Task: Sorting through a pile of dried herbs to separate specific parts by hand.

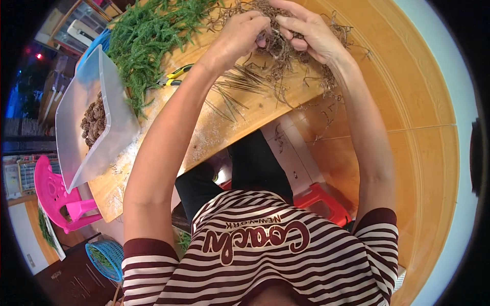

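Both hands pinched into the same brown tangle of dry twigs (pixel 278 43): my left hand (pixel 244 31) has thumb and fingertips pressed together on a strand at its near edge, my right hand (pixel 308 29) is curled over the top with fingers closed on the fibres, so the two pull against each other, likely to tease the clump apart. The tangle rests on the wooden table (pixel 219 127) directly under the grip, which keeps loose bits from dropping to the floor. Just below my left wrist lies a fan of thin dry needles (pixel 240 86), sorted apart from the clump. Left of that, a yellow-handled cutter (pixel 176 75) sits flat, within reach of the left hand. Further left, a heap of green conifer sprigs (pixel 148 41) covers the table corner, kept separate from the dry stuff. Beyond it, a clear plastic bin (pixel 81 122) tilts at the table edge with pine cones (pixel 93 122) inside. Far below and left of the grip, off the table, a pink plastic chair (pixel 56 194) and a blue basket (pixel 104 257) stand on the floor.
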`<state>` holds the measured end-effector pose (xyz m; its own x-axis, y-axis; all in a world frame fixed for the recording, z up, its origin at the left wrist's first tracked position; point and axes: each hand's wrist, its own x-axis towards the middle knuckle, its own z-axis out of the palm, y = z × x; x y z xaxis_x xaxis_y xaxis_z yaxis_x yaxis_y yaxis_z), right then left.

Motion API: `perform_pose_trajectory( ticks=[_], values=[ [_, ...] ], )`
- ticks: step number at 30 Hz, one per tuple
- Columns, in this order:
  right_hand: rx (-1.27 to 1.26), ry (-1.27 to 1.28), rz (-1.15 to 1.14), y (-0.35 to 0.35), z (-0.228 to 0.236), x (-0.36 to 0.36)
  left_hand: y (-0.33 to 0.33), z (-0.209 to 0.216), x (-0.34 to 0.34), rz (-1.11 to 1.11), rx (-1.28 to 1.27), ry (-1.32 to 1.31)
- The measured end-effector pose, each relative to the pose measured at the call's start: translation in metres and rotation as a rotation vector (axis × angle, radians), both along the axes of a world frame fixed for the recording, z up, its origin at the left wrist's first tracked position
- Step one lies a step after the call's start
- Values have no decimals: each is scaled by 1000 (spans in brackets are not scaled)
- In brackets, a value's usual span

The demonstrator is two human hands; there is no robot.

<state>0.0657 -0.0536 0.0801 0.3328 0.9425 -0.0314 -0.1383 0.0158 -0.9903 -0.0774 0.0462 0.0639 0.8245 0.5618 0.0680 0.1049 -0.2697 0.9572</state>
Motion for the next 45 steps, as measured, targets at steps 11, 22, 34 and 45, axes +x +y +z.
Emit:
perform_pose_trajectory(
  ticks=[11, 22, 34, 45],
  values=[
    [-37, -657, 103, 24, -28, 31, -13, -1, 6, -48, -140, 60],
    [242, -1583, -499, 41, -53, 28, -29, -25, 31, 243, -105, -5],
    [256, -1696, -624, 56, -75, 63, -62, -41, 41, 351, -57, -96],
    [130, -1207, -403, 52, -42, 97, -37, 30, -82, 453, 230, -102]
  ],
)
